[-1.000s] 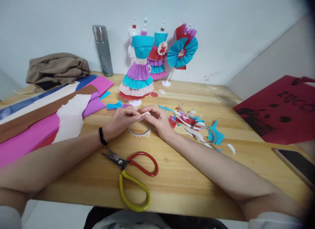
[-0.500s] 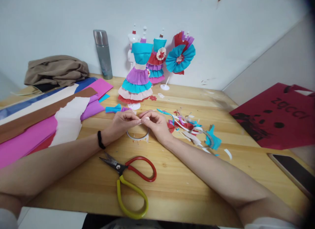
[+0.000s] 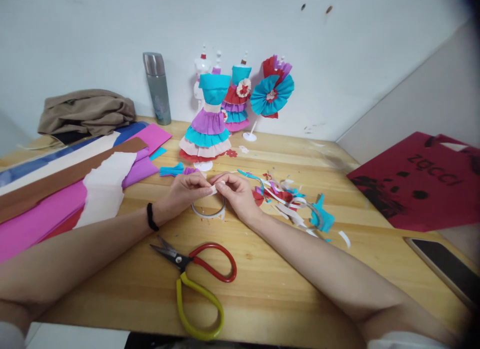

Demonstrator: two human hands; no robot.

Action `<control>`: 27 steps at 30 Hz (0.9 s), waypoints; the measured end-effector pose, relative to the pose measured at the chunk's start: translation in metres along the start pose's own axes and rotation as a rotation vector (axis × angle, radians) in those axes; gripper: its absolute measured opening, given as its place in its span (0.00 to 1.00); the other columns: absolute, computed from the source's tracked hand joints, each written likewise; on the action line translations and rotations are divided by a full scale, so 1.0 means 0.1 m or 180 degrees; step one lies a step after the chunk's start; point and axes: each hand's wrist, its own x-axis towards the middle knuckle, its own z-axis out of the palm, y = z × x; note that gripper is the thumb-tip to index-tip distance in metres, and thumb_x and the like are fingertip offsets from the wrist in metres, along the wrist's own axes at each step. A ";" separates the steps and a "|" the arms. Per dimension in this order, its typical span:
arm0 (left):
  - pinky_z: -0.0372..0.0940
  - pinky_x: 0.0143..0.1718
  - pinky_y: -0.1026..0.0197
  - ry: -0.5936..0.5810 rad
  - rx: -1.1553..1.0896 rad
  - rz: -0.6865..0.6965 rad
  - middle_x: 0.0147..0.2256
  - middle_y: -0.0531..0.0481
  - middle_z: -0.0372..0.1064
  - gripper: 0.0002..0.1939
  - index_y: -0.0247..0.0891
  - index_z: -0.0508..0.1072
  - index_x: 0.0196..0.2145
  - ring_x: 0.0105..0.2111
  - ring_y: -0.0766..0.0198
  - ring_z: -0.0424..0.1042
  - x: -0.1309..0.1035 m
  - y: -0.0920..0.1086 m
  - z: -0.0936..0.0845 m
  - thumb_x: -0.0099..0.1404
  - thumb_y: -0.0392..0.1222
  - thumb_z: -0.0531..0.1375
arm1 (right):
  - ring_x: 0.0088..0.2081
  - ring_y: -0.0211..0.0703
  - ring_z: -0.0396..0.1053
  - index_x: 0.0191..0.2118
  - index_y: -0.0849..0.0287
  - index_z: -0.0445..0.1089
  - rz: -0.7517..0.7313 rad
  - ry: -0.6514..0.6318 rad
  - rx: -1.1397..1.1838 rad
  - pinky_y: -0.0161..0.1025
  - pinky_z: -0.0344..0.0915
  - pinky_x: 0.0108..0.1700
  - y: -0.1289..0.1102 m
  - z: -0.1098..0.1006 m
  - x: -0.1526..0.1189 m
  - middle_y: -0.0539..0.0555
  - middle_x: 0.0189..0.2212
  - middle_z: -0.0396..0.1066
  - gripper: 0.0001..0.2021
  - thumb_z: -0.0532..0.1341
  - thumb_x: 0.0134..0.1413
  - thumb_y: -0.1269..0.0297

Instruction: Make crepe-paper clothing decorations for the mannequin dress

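Observation:
A small white piece [image 3: 214, 189] is pinched between the fingertips of my left hand [image 3: 189, 190] and my right hand [image 3: 235, 193], which meet at the middle of the table. Just under them lies a roll of tape [image 3: 208, 215], its upper part hidden by my hands. Nearer to me are scissors [image 3: 180, 261] with one red and one yellow handle, blades apart. A blue and purple crepe paper piece [image 3: 172, 170] lies behind my left hand. Beyond my hands stands a small dress form in a tiered paper dress [image 3: 208, 121].
Paper scraps [image 3: 285, 194] and another tape roll [image 3: 317, 216] lie right of my hands. Coloured paper sheets [image 3: 67, 184], a brown cloth [image 3: 86, 111] and a bottle [image 3: 157, 89] are at left. More dressed forms [image 3: 240, 96] stand behind; a red bag [image 3: 416, 184] and phone [image 3: 442, 266] are at right.
The whole view has shifted slightly, with things appearing a little lower. The fingers of both hands have moved slightly around the white piece, and more of it shows between them.

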 end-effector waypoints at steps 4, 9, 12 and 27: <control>0.59 0.32 0.64 0.0105 -0.0031 0.0022 0.25 0.51 0.70 0.08 0.36 0.79 0.24 0.28 0.68 0.65 0.01 0.03 0.01 0.55 0.43 0.69 | 0.38 0.43 0.73 0.27 0.56 0.75 -0.0035 0.0139 -0.0026 0.41 0.67 0.44 -0.01 0.00 -0.01 0.53 0.35 0.77 0.10 0.69 0.51 0.55; 0.60 0.32 0.64 0.0190 -0.0082 -0.0014 0.25 0.50 0.71 0.08 0.36 0.80 0.23 0.28 0.68 0.65 0.01 0.05 0.01 0.54 0.43 0.70 | 0.36 0.44 0.74 0.27 0.56 0.75 -0.0064 0.0190 -0.0095 0.41 0.68 0.39 -0.03 0.00 -0.01 0.54 0.34 0.78 0.11 0.69 0.50 0.55; 0.61 0.32 0.64 0.0195 -0.0082 -0.0077 0.25 0.49 0.72 0.09 0.36 0.80 0.24 0.28 0.67 0.67 0.01 0.05 0.01 0.54 0.44 0.71 | 0.35 0.44 0.74 0.26 0.56 0.75 -0.0124 0.0205 -0.0165 0.41 0.70 0.38 -0.05 0.00 -0.01 0.55 0.33 0.78 0.11 0.69 0.50 0.54; 0.50 0.20 0.66 0.0257 -0.0714 -0.1014 0.17 0.54 0.61 0.25 0.34 0.79 0.25 0.18 0.72 0.56 -0.16 0.33 0.15 0.57 0.63 0.66 | 0.37 0.45 0.75 0.35 0.55 0.74 -0.2633 0.0392 -0.2471 0.44 0.72 0.38 -0.39 -0.15 0.05 0.55 0.35 0.78 0.04 0.62 0.61 0.69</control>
